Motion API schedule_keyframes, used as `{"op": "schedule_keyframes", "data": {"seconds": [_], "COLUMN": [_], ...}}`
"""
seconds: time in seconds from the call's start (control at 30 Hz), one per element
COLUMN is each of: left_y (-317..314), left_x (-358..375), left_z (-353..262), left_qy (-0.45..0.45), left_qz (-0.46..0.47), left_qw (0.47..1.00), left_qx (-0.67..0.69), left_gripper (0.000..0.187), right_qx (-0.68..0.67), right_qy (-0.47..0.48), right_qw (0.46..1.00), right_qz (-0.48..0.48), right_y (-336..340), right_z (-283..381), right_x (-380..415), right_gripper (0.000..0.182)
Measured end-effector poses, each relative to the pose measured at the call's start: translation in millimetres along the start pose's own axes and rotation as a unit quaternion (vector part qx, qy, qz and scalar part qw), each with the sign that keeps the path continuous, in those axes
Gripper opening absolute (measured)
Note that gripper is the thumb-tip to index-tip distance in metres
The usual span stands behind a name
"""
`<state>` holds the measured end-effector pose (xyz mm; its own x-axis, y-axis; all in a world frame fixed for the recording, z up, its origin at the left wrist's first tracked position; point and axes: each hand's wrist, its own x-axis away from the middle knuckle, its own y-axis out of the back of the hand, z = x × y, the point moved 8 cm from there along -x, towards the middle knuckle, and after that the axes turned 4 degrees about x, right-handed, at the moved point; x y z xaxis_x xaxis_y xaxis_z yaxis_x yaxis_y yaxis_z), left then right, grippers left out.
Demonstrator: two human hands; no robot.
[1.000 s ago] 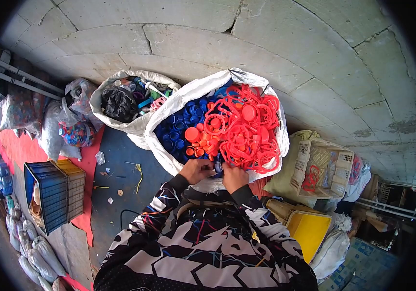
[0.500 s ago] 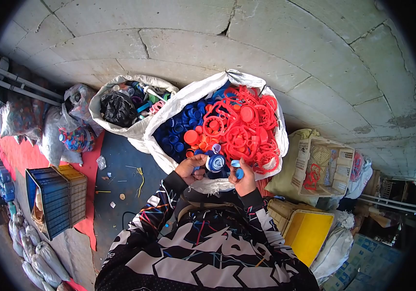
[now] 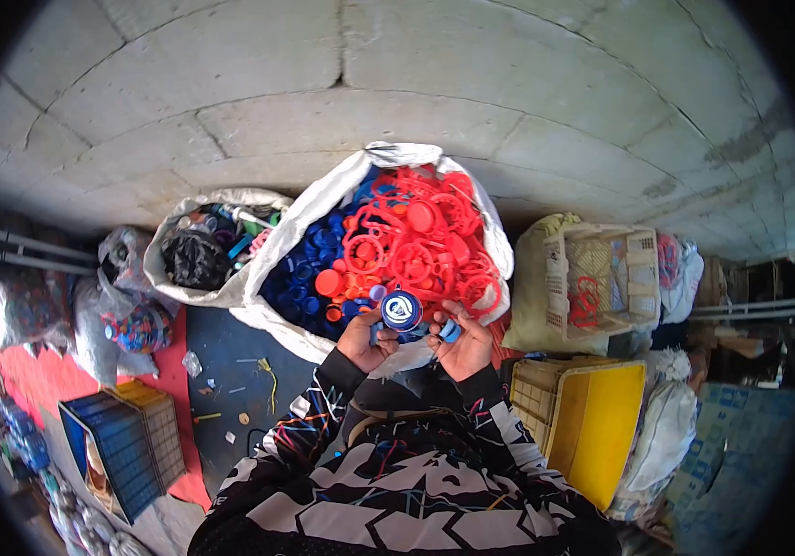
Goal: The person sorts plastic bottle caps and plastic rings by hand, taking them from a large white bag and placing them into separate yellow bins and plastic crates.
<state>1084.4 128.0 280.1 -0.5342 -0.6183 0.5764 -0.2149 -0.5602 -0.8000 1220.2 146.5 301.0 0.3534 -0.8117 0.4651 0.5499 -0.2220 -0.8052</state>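
Note:
My left hand [image 3: 367,343] has its fingers closed on a round dark-blue cap [image 3: 402,310] with a white swirl on its top. Close by on the right, my right hand [image 3: 466,343] pinches a light-blue cap [image 3: 450,330]. Both hands are over the near edge of a large white sack [image 3: 292,335]. Inside the sack, blue caps [image 3: 309,269] lie on the left, and red rings and caps [image 3: 420,218] are heaped on the right, with some orange caps among them.
A smaller sack [image 3: 167,275] of mixed plastic stands at the left. On the right are a cream crate [image 3: 557,278] and a yellow bin [image 3: 592,435]. A blue crate [image 3: 128,463] stands lower left. A block wall [image 3: 434,120] rises behind.
The view has shifted, so the sacks appear further left and the wall cracks have moved. My hands have come closer together, and the dark-blue cap's swirled top now faces up.

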Motion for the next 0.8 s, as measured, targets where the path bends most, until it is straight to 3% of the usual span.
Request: {"op": "schedule_keyframes", "data": {"seconds": [0.17,0.33,0.43,0.6,0.8], "left_y": [-25,-44,-29,-1,87], "left_x": [-32,-71,-106,-158,-217], "left_z": [49,143,216,364,535], "left_qy": [0.045,0.167,0.261,0.295,0.402], "left_qz": [0.020,0.032,-0.003,-0.041,-0.071], "left_qw": [0.997,0.978,0.953,0.897,0.810], "left_qx": [-0.060,-0.118,-0.157,-0.326,-0.421], "left_gripper": [0.016,0.020,0.019,0.023,0.025], "right_qx": [-0.020,-0.068,-0.085,-0.137,-0.187], "right_qy": [0.067,0.155,0.215,0.308,0.401], "right_qw": [0.997,0.985,0.971,0.935,0.860], "right_qz": [-0.013,-0.025,-0.057,-0.112,-0.254], "right_y": [25,82,137,239,391], "right_z": [37,83,109,143,142], "right_x": [37,101,158,276,400], "right_gripper": [0.038,0.040,0.044,0.051,0.055]}}
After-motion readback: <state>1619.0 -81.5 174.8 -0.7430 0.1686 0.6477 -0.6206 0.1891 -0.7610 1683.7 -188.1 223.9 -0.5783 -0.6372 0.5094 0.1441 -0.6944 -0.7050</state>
